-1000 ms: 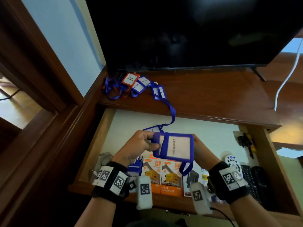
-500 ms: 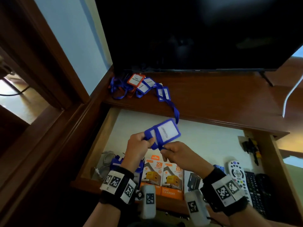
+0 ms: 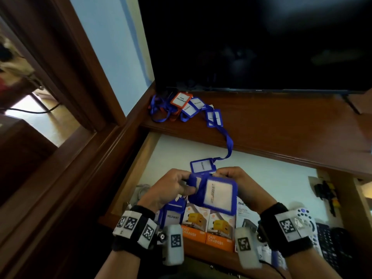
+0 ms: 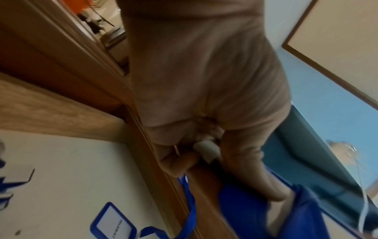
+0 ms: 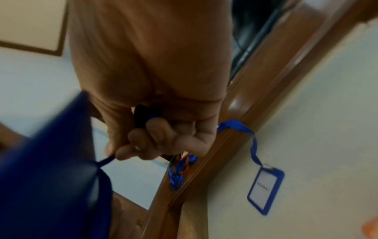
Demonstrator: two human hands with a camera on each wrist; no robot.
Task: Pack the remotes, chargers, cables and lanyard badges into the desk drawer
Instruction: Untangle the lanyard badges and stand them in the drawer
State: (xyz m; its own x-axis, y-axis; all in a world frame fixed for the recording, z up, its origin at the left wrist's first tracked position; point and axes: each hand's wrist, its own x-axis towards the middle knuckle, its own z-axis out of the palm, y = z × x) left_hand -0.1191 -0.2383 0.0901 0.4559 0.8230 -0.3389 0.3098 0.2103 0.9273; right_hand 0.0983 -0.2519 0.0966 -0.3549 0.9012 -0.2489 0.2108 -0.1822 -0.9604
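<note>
Both hands hold one blue lanyard badge (image 3: 216, 193) above the open drawer (image 3: 141, 166). My left hand (image 3: 173, 188) grips its left edge, thumb on top; my right hand (image 3: 237, 182) pinches the strap (image 5: 106, 160) behind the badge. A second blue badge (image 3: 202, 166) lies on the drawer's white floor, its strap (image 3: 228, 143) running up over the desk edge to a badge (image 3: 214, 117) on the desktop. More badges, one orange (image 3: 181, 100), are piled at the desk's back left. Another badge (image 3: 173, 216) lies in the drawer front.
Orange charger boxes (image 3: 209, 224) line the drawer front, with a dark boxed charger (image 3: 246, 216) beside them. Remotes (image 3: 306, 220) and a black keyboard-like remote (image 3: 330, 244) sit at the right. A TV (image 3: 251, 43) stands on the wooden desk (image 3: 281, 125). White cables (image 3: 142, 190) lie at the drawer's left.
The held badge has come down and toward me, turned to face up. My right hand moved from under it to behind it. The second badge now lies uncovered on the drawer floor.
</note>
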